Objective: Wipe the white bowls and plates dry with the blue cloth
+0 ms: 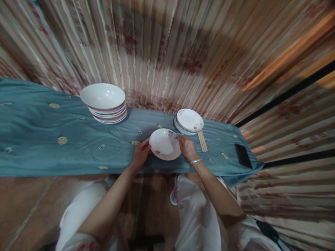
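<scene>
A: Central object, and state of the grip?

B: A white, shallow flowered dish (164, 144), held in two hands. Left hand (141, 151): closed narrowly on the left rim. Right hand (187, 147): closed on the far-right rim, with a silvery bracelet (195, 161) at the wrist.

A: Position of the flowered dish relative to the grip?

B: Between the two hands, hollow face upward, rim touching the fingers on both sides. Note a greyish patch over the rim at the right fingertips, too small to identify. Clearance beneath the flowered dish: cannot tell.

A: Surroundings, with the flowered dish as landmark?

B: Beyond it and well to the left, a stack of larger bowls (104, 101), reddish bands at the rims. Beyond it and near on the right, a stack of small plates (188, 121), florally patterned. To its right, past the right hand, pale chopsticks (202, 141), side by side. Farther right, a black phone (243, 156). All around it, a teal tablecloth (78, 134); behind it, a pleated curtain (149, 59).
</scene>
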A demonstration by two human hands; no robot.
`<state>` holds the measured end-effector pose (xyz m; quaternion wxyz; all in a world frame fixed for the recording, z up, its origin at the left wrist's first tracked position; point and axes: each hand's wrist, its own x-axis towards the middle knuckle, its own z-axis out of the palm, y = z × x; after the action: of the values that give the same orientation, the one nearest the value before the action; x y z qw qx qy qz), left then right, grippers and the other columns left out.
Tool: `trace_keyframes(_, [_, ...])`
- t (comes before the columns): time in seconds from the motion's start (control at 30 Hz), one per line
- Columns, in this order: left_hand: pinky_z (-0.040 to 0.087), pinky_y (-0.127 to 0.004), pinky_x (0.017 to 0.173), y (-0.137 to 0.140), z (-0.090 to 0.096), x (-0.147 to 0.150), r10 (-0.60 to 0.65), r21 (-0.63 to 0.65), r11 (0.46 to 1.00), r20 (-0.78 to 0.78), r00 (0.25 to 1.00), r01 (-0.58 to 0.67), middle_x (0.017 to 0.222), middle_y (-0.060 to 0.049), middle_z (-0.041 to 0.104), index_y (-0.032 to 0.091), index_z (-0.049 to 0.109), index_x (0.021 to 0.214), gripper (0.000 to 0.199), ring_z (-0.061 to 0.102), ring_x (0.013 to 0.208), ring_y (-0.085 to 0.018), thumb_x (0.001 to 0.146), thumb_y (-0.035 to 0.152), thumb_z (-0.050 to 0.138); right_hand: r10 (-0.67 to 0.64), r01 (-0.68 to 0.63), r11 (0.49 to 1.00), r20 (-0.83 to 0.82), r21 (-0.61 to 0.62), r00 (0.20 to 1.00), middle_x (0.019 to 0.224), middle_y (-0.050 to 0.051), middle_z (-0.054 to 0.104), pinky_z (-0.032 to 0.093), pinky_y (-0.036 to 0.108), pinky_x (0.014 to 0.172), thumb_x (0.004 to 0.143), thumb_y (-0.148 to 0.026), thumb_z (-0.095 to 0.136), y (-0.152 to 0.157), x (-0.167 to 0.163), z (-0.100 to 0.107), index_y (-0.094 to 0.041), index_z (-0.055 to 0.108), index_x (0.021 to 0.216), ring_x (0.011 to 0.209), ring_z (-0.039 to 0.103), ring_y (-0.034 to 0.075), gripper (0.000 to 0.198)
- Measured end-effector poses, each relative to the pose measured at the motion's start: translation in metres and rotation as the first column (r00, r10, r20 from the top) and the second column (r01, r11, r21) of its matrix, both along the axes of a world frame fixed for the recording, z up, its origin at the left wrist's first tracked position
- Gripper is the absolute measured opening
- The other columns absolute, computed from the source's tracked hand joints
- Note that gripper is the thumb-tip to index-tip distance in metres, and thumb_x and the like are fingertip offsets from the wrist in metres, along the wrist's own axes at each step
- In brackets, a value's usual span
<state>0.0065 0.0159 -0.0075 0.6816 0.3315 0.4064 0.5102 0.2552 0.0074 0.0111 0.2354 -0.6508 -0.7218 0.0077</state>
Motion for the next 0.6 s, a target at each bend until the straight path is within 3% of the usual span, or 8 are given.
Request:
trace_keyframes(0.5, [0.058,-0.038,0.082,-0.003,0.006,-0.001,-0.027,-0.001,1.000,0.017,0.999,0.027,0.095,-0.008,0.079,0.015,0.072,0.118,0.064,0.072,0.090,-0.025,0.058,0.031,0.084,0.056,-0.051,0.994,0.052,-0.094,0.997,0.104,0.014,0.073,0.051,0.035,0.093,0.087,-0.003,0.045,0.050,-0.025,0.010,-0.013,0.071,0.096,0.098,0.066,0.023,0.029])
trace_keyframes(0.6, [0.059,-0.037,0.080,-0.003,0.006,0.000,-0.031,-0.008,0.999,0.029,0.999,0.031,0.094,-0.007,0.079,0.016,0.073,0.116,0.063,0.072,0.088,-0.025,0.056,0.031,0.084,0.135,-0.130,0.989,0.077,-0.069,0.988,0.104,0.016,0.073,0.051,0.036,0.093,0.088,-0.005,0.046,0.059,-0.030,0.005,-0.012,0.070,0.097,0.100,0.065,0.024,0.026])
